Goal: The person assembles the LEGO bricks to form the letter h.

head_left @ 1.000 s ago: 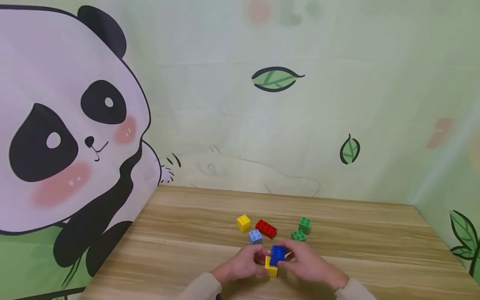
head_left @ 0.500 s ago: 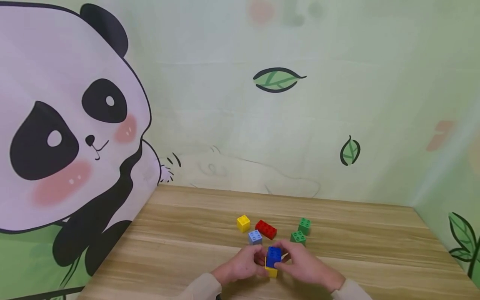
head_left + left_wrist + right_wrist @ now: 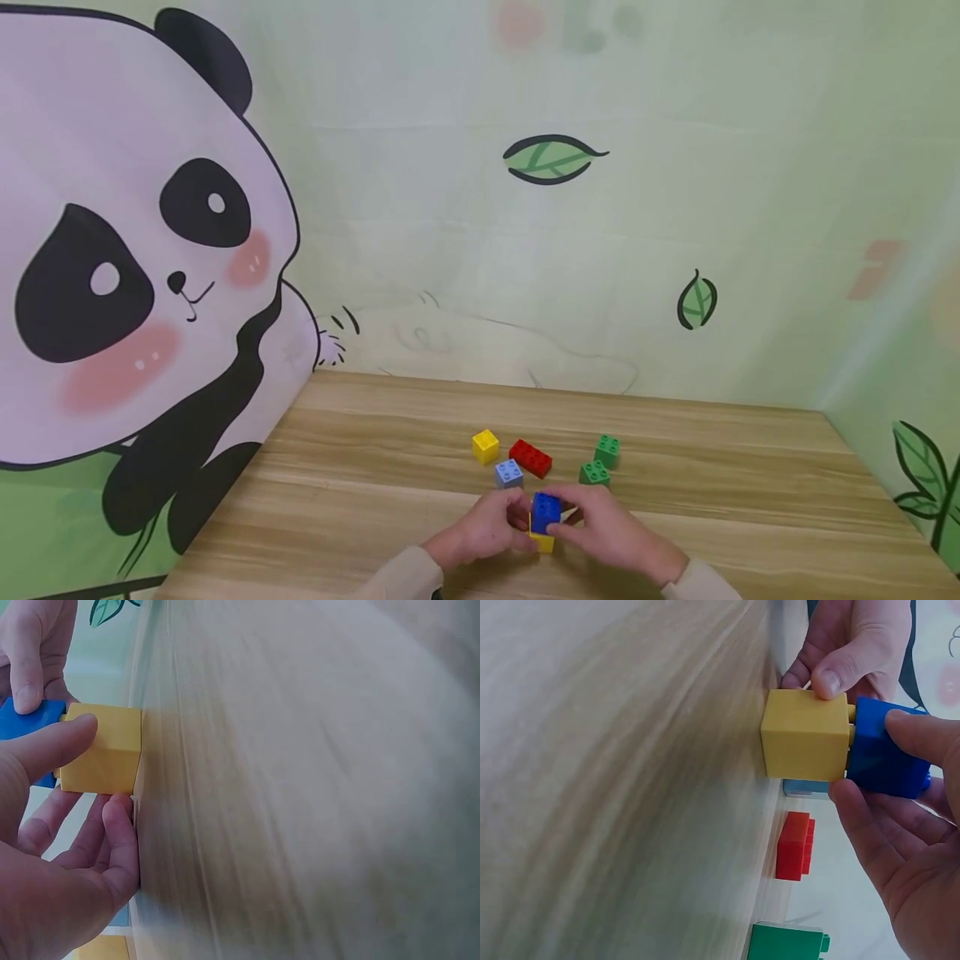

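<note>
A yellow brick (image 3: pixel 806 739) stands on the wooden table, and my left hand (image 3: pixel 487 529) grips it between thumb and fingers. Directly over it, my right hand (image 3: pixel 611 533) pinches a dark blue brick (image 3: pixel 546 512) by its sides. In the right wrist view the blue brick (image 3: pixel 877 754) sits slightly tilted against the yellow studs, some of which show in a narrow gap between the two. From the head view, only the lower front of the yellow brick (image 3: pixel 542 545) is visible under the blue one.
Beyond my hands on the table (image 3: pixel 360 467) lie a light blue brick (image 3: pixel 508 474), a red brick (image 3: pixel 530 458), another yellow brick (image 3: pixel 485 447) and two green bricks (image 3: pixel 607 451). A printed panda backdrop (image 3: pixel 450 208) borders the table's far edge.
My right hand has brought the blue brick slightly left, from offset over the yellow brick's right part to squarely above it. The left hand keeps its hold on the yellow brick.
</note>
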Motion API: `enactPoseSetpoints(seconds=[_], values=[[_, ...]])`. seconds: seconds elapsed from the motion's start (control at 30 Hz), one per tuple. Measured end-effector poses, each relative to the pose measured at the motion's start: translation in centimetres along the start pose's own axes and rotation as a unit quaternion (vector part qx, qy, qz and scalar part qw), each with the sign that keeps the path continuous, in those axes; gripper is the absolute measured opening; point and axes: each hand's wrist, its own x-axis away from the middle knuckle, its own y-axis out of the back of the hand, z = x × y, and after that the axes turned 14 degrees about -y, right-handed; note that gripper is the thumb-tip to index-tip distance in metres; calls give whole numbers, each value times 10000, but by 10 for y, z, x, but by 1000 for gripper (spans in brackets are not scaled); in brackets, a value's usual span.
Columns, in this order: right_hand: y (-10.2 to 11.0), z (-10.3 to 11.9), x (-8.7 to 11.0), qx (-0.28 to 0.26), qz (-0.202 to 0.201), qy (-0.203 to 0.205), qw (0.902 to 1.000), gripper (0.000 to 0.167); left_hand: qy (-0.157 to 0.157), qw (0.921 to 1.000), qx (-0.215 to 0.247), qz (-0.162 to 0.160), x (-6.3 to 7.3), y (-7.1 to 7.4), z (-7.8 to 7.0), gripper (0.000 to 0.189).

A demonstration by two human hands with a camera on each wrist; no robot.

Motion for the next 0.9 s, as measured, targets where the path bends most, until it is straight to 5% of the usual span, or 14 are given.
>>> enactPoseSetpoints(seconds=[0.9], values=[[4, 6, -4, 169, 190, -63, 9997, 34, -158, 9998, 134, -33, 1, 0, 0, 27]])
